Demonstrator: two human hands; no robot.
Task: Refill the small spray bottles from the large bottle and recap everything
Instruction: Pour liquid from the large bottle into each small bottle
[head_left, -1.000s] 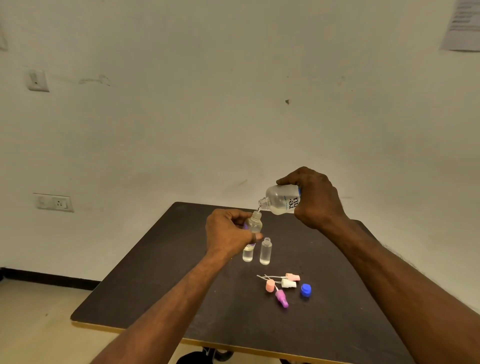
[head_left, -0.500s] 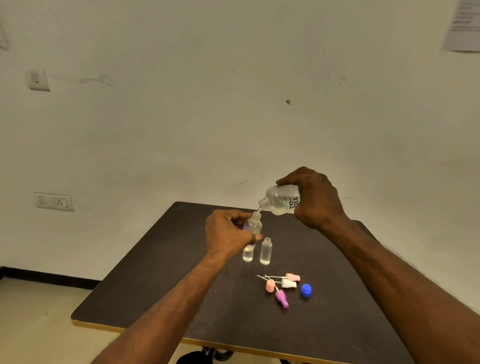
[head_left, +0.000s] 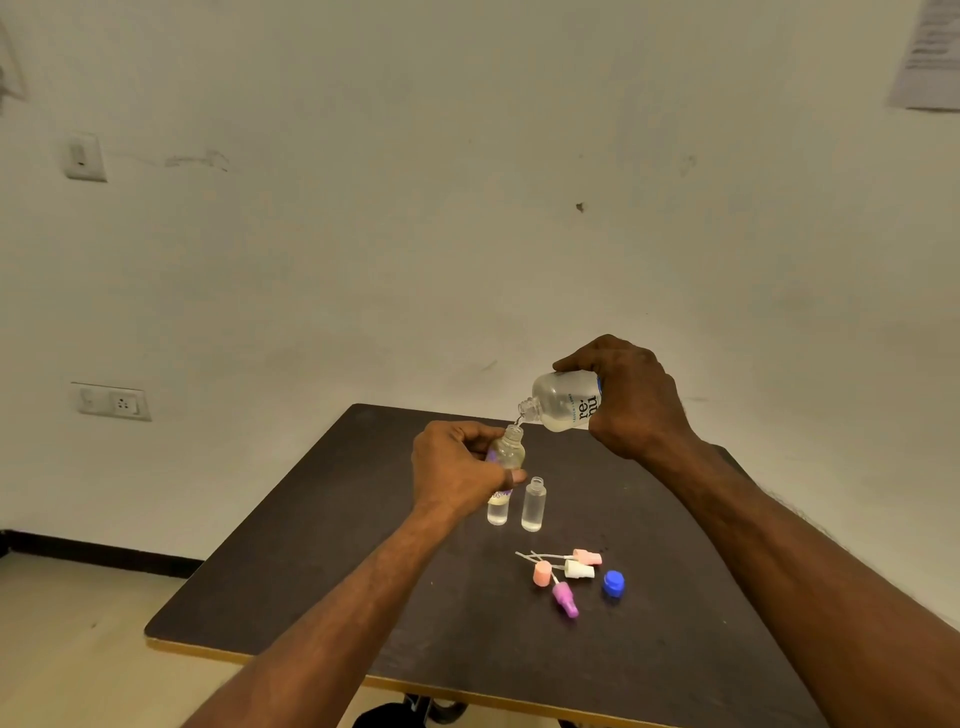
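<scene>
right hand (head_left: 631, 397) grips the tipped large bottle (head_left: 563, 401) round its body; left hand (head_left: 457, 470) pinches a small bottle (head_left: 506, 451) beneath. both look light, slick, best held mid-body.

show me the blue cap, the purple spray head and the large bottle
blue cap (head_left: 613, 583), head view, on its top
purple spray head (head_left: 565, 600), head view, on its body
large bottle (head_left: 563, 401), head view, on its clear shoulder

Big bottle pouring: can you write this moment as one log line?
step: pouring | right hand: large bottle tilted | left hand: small bottle | caps: off
</scene>
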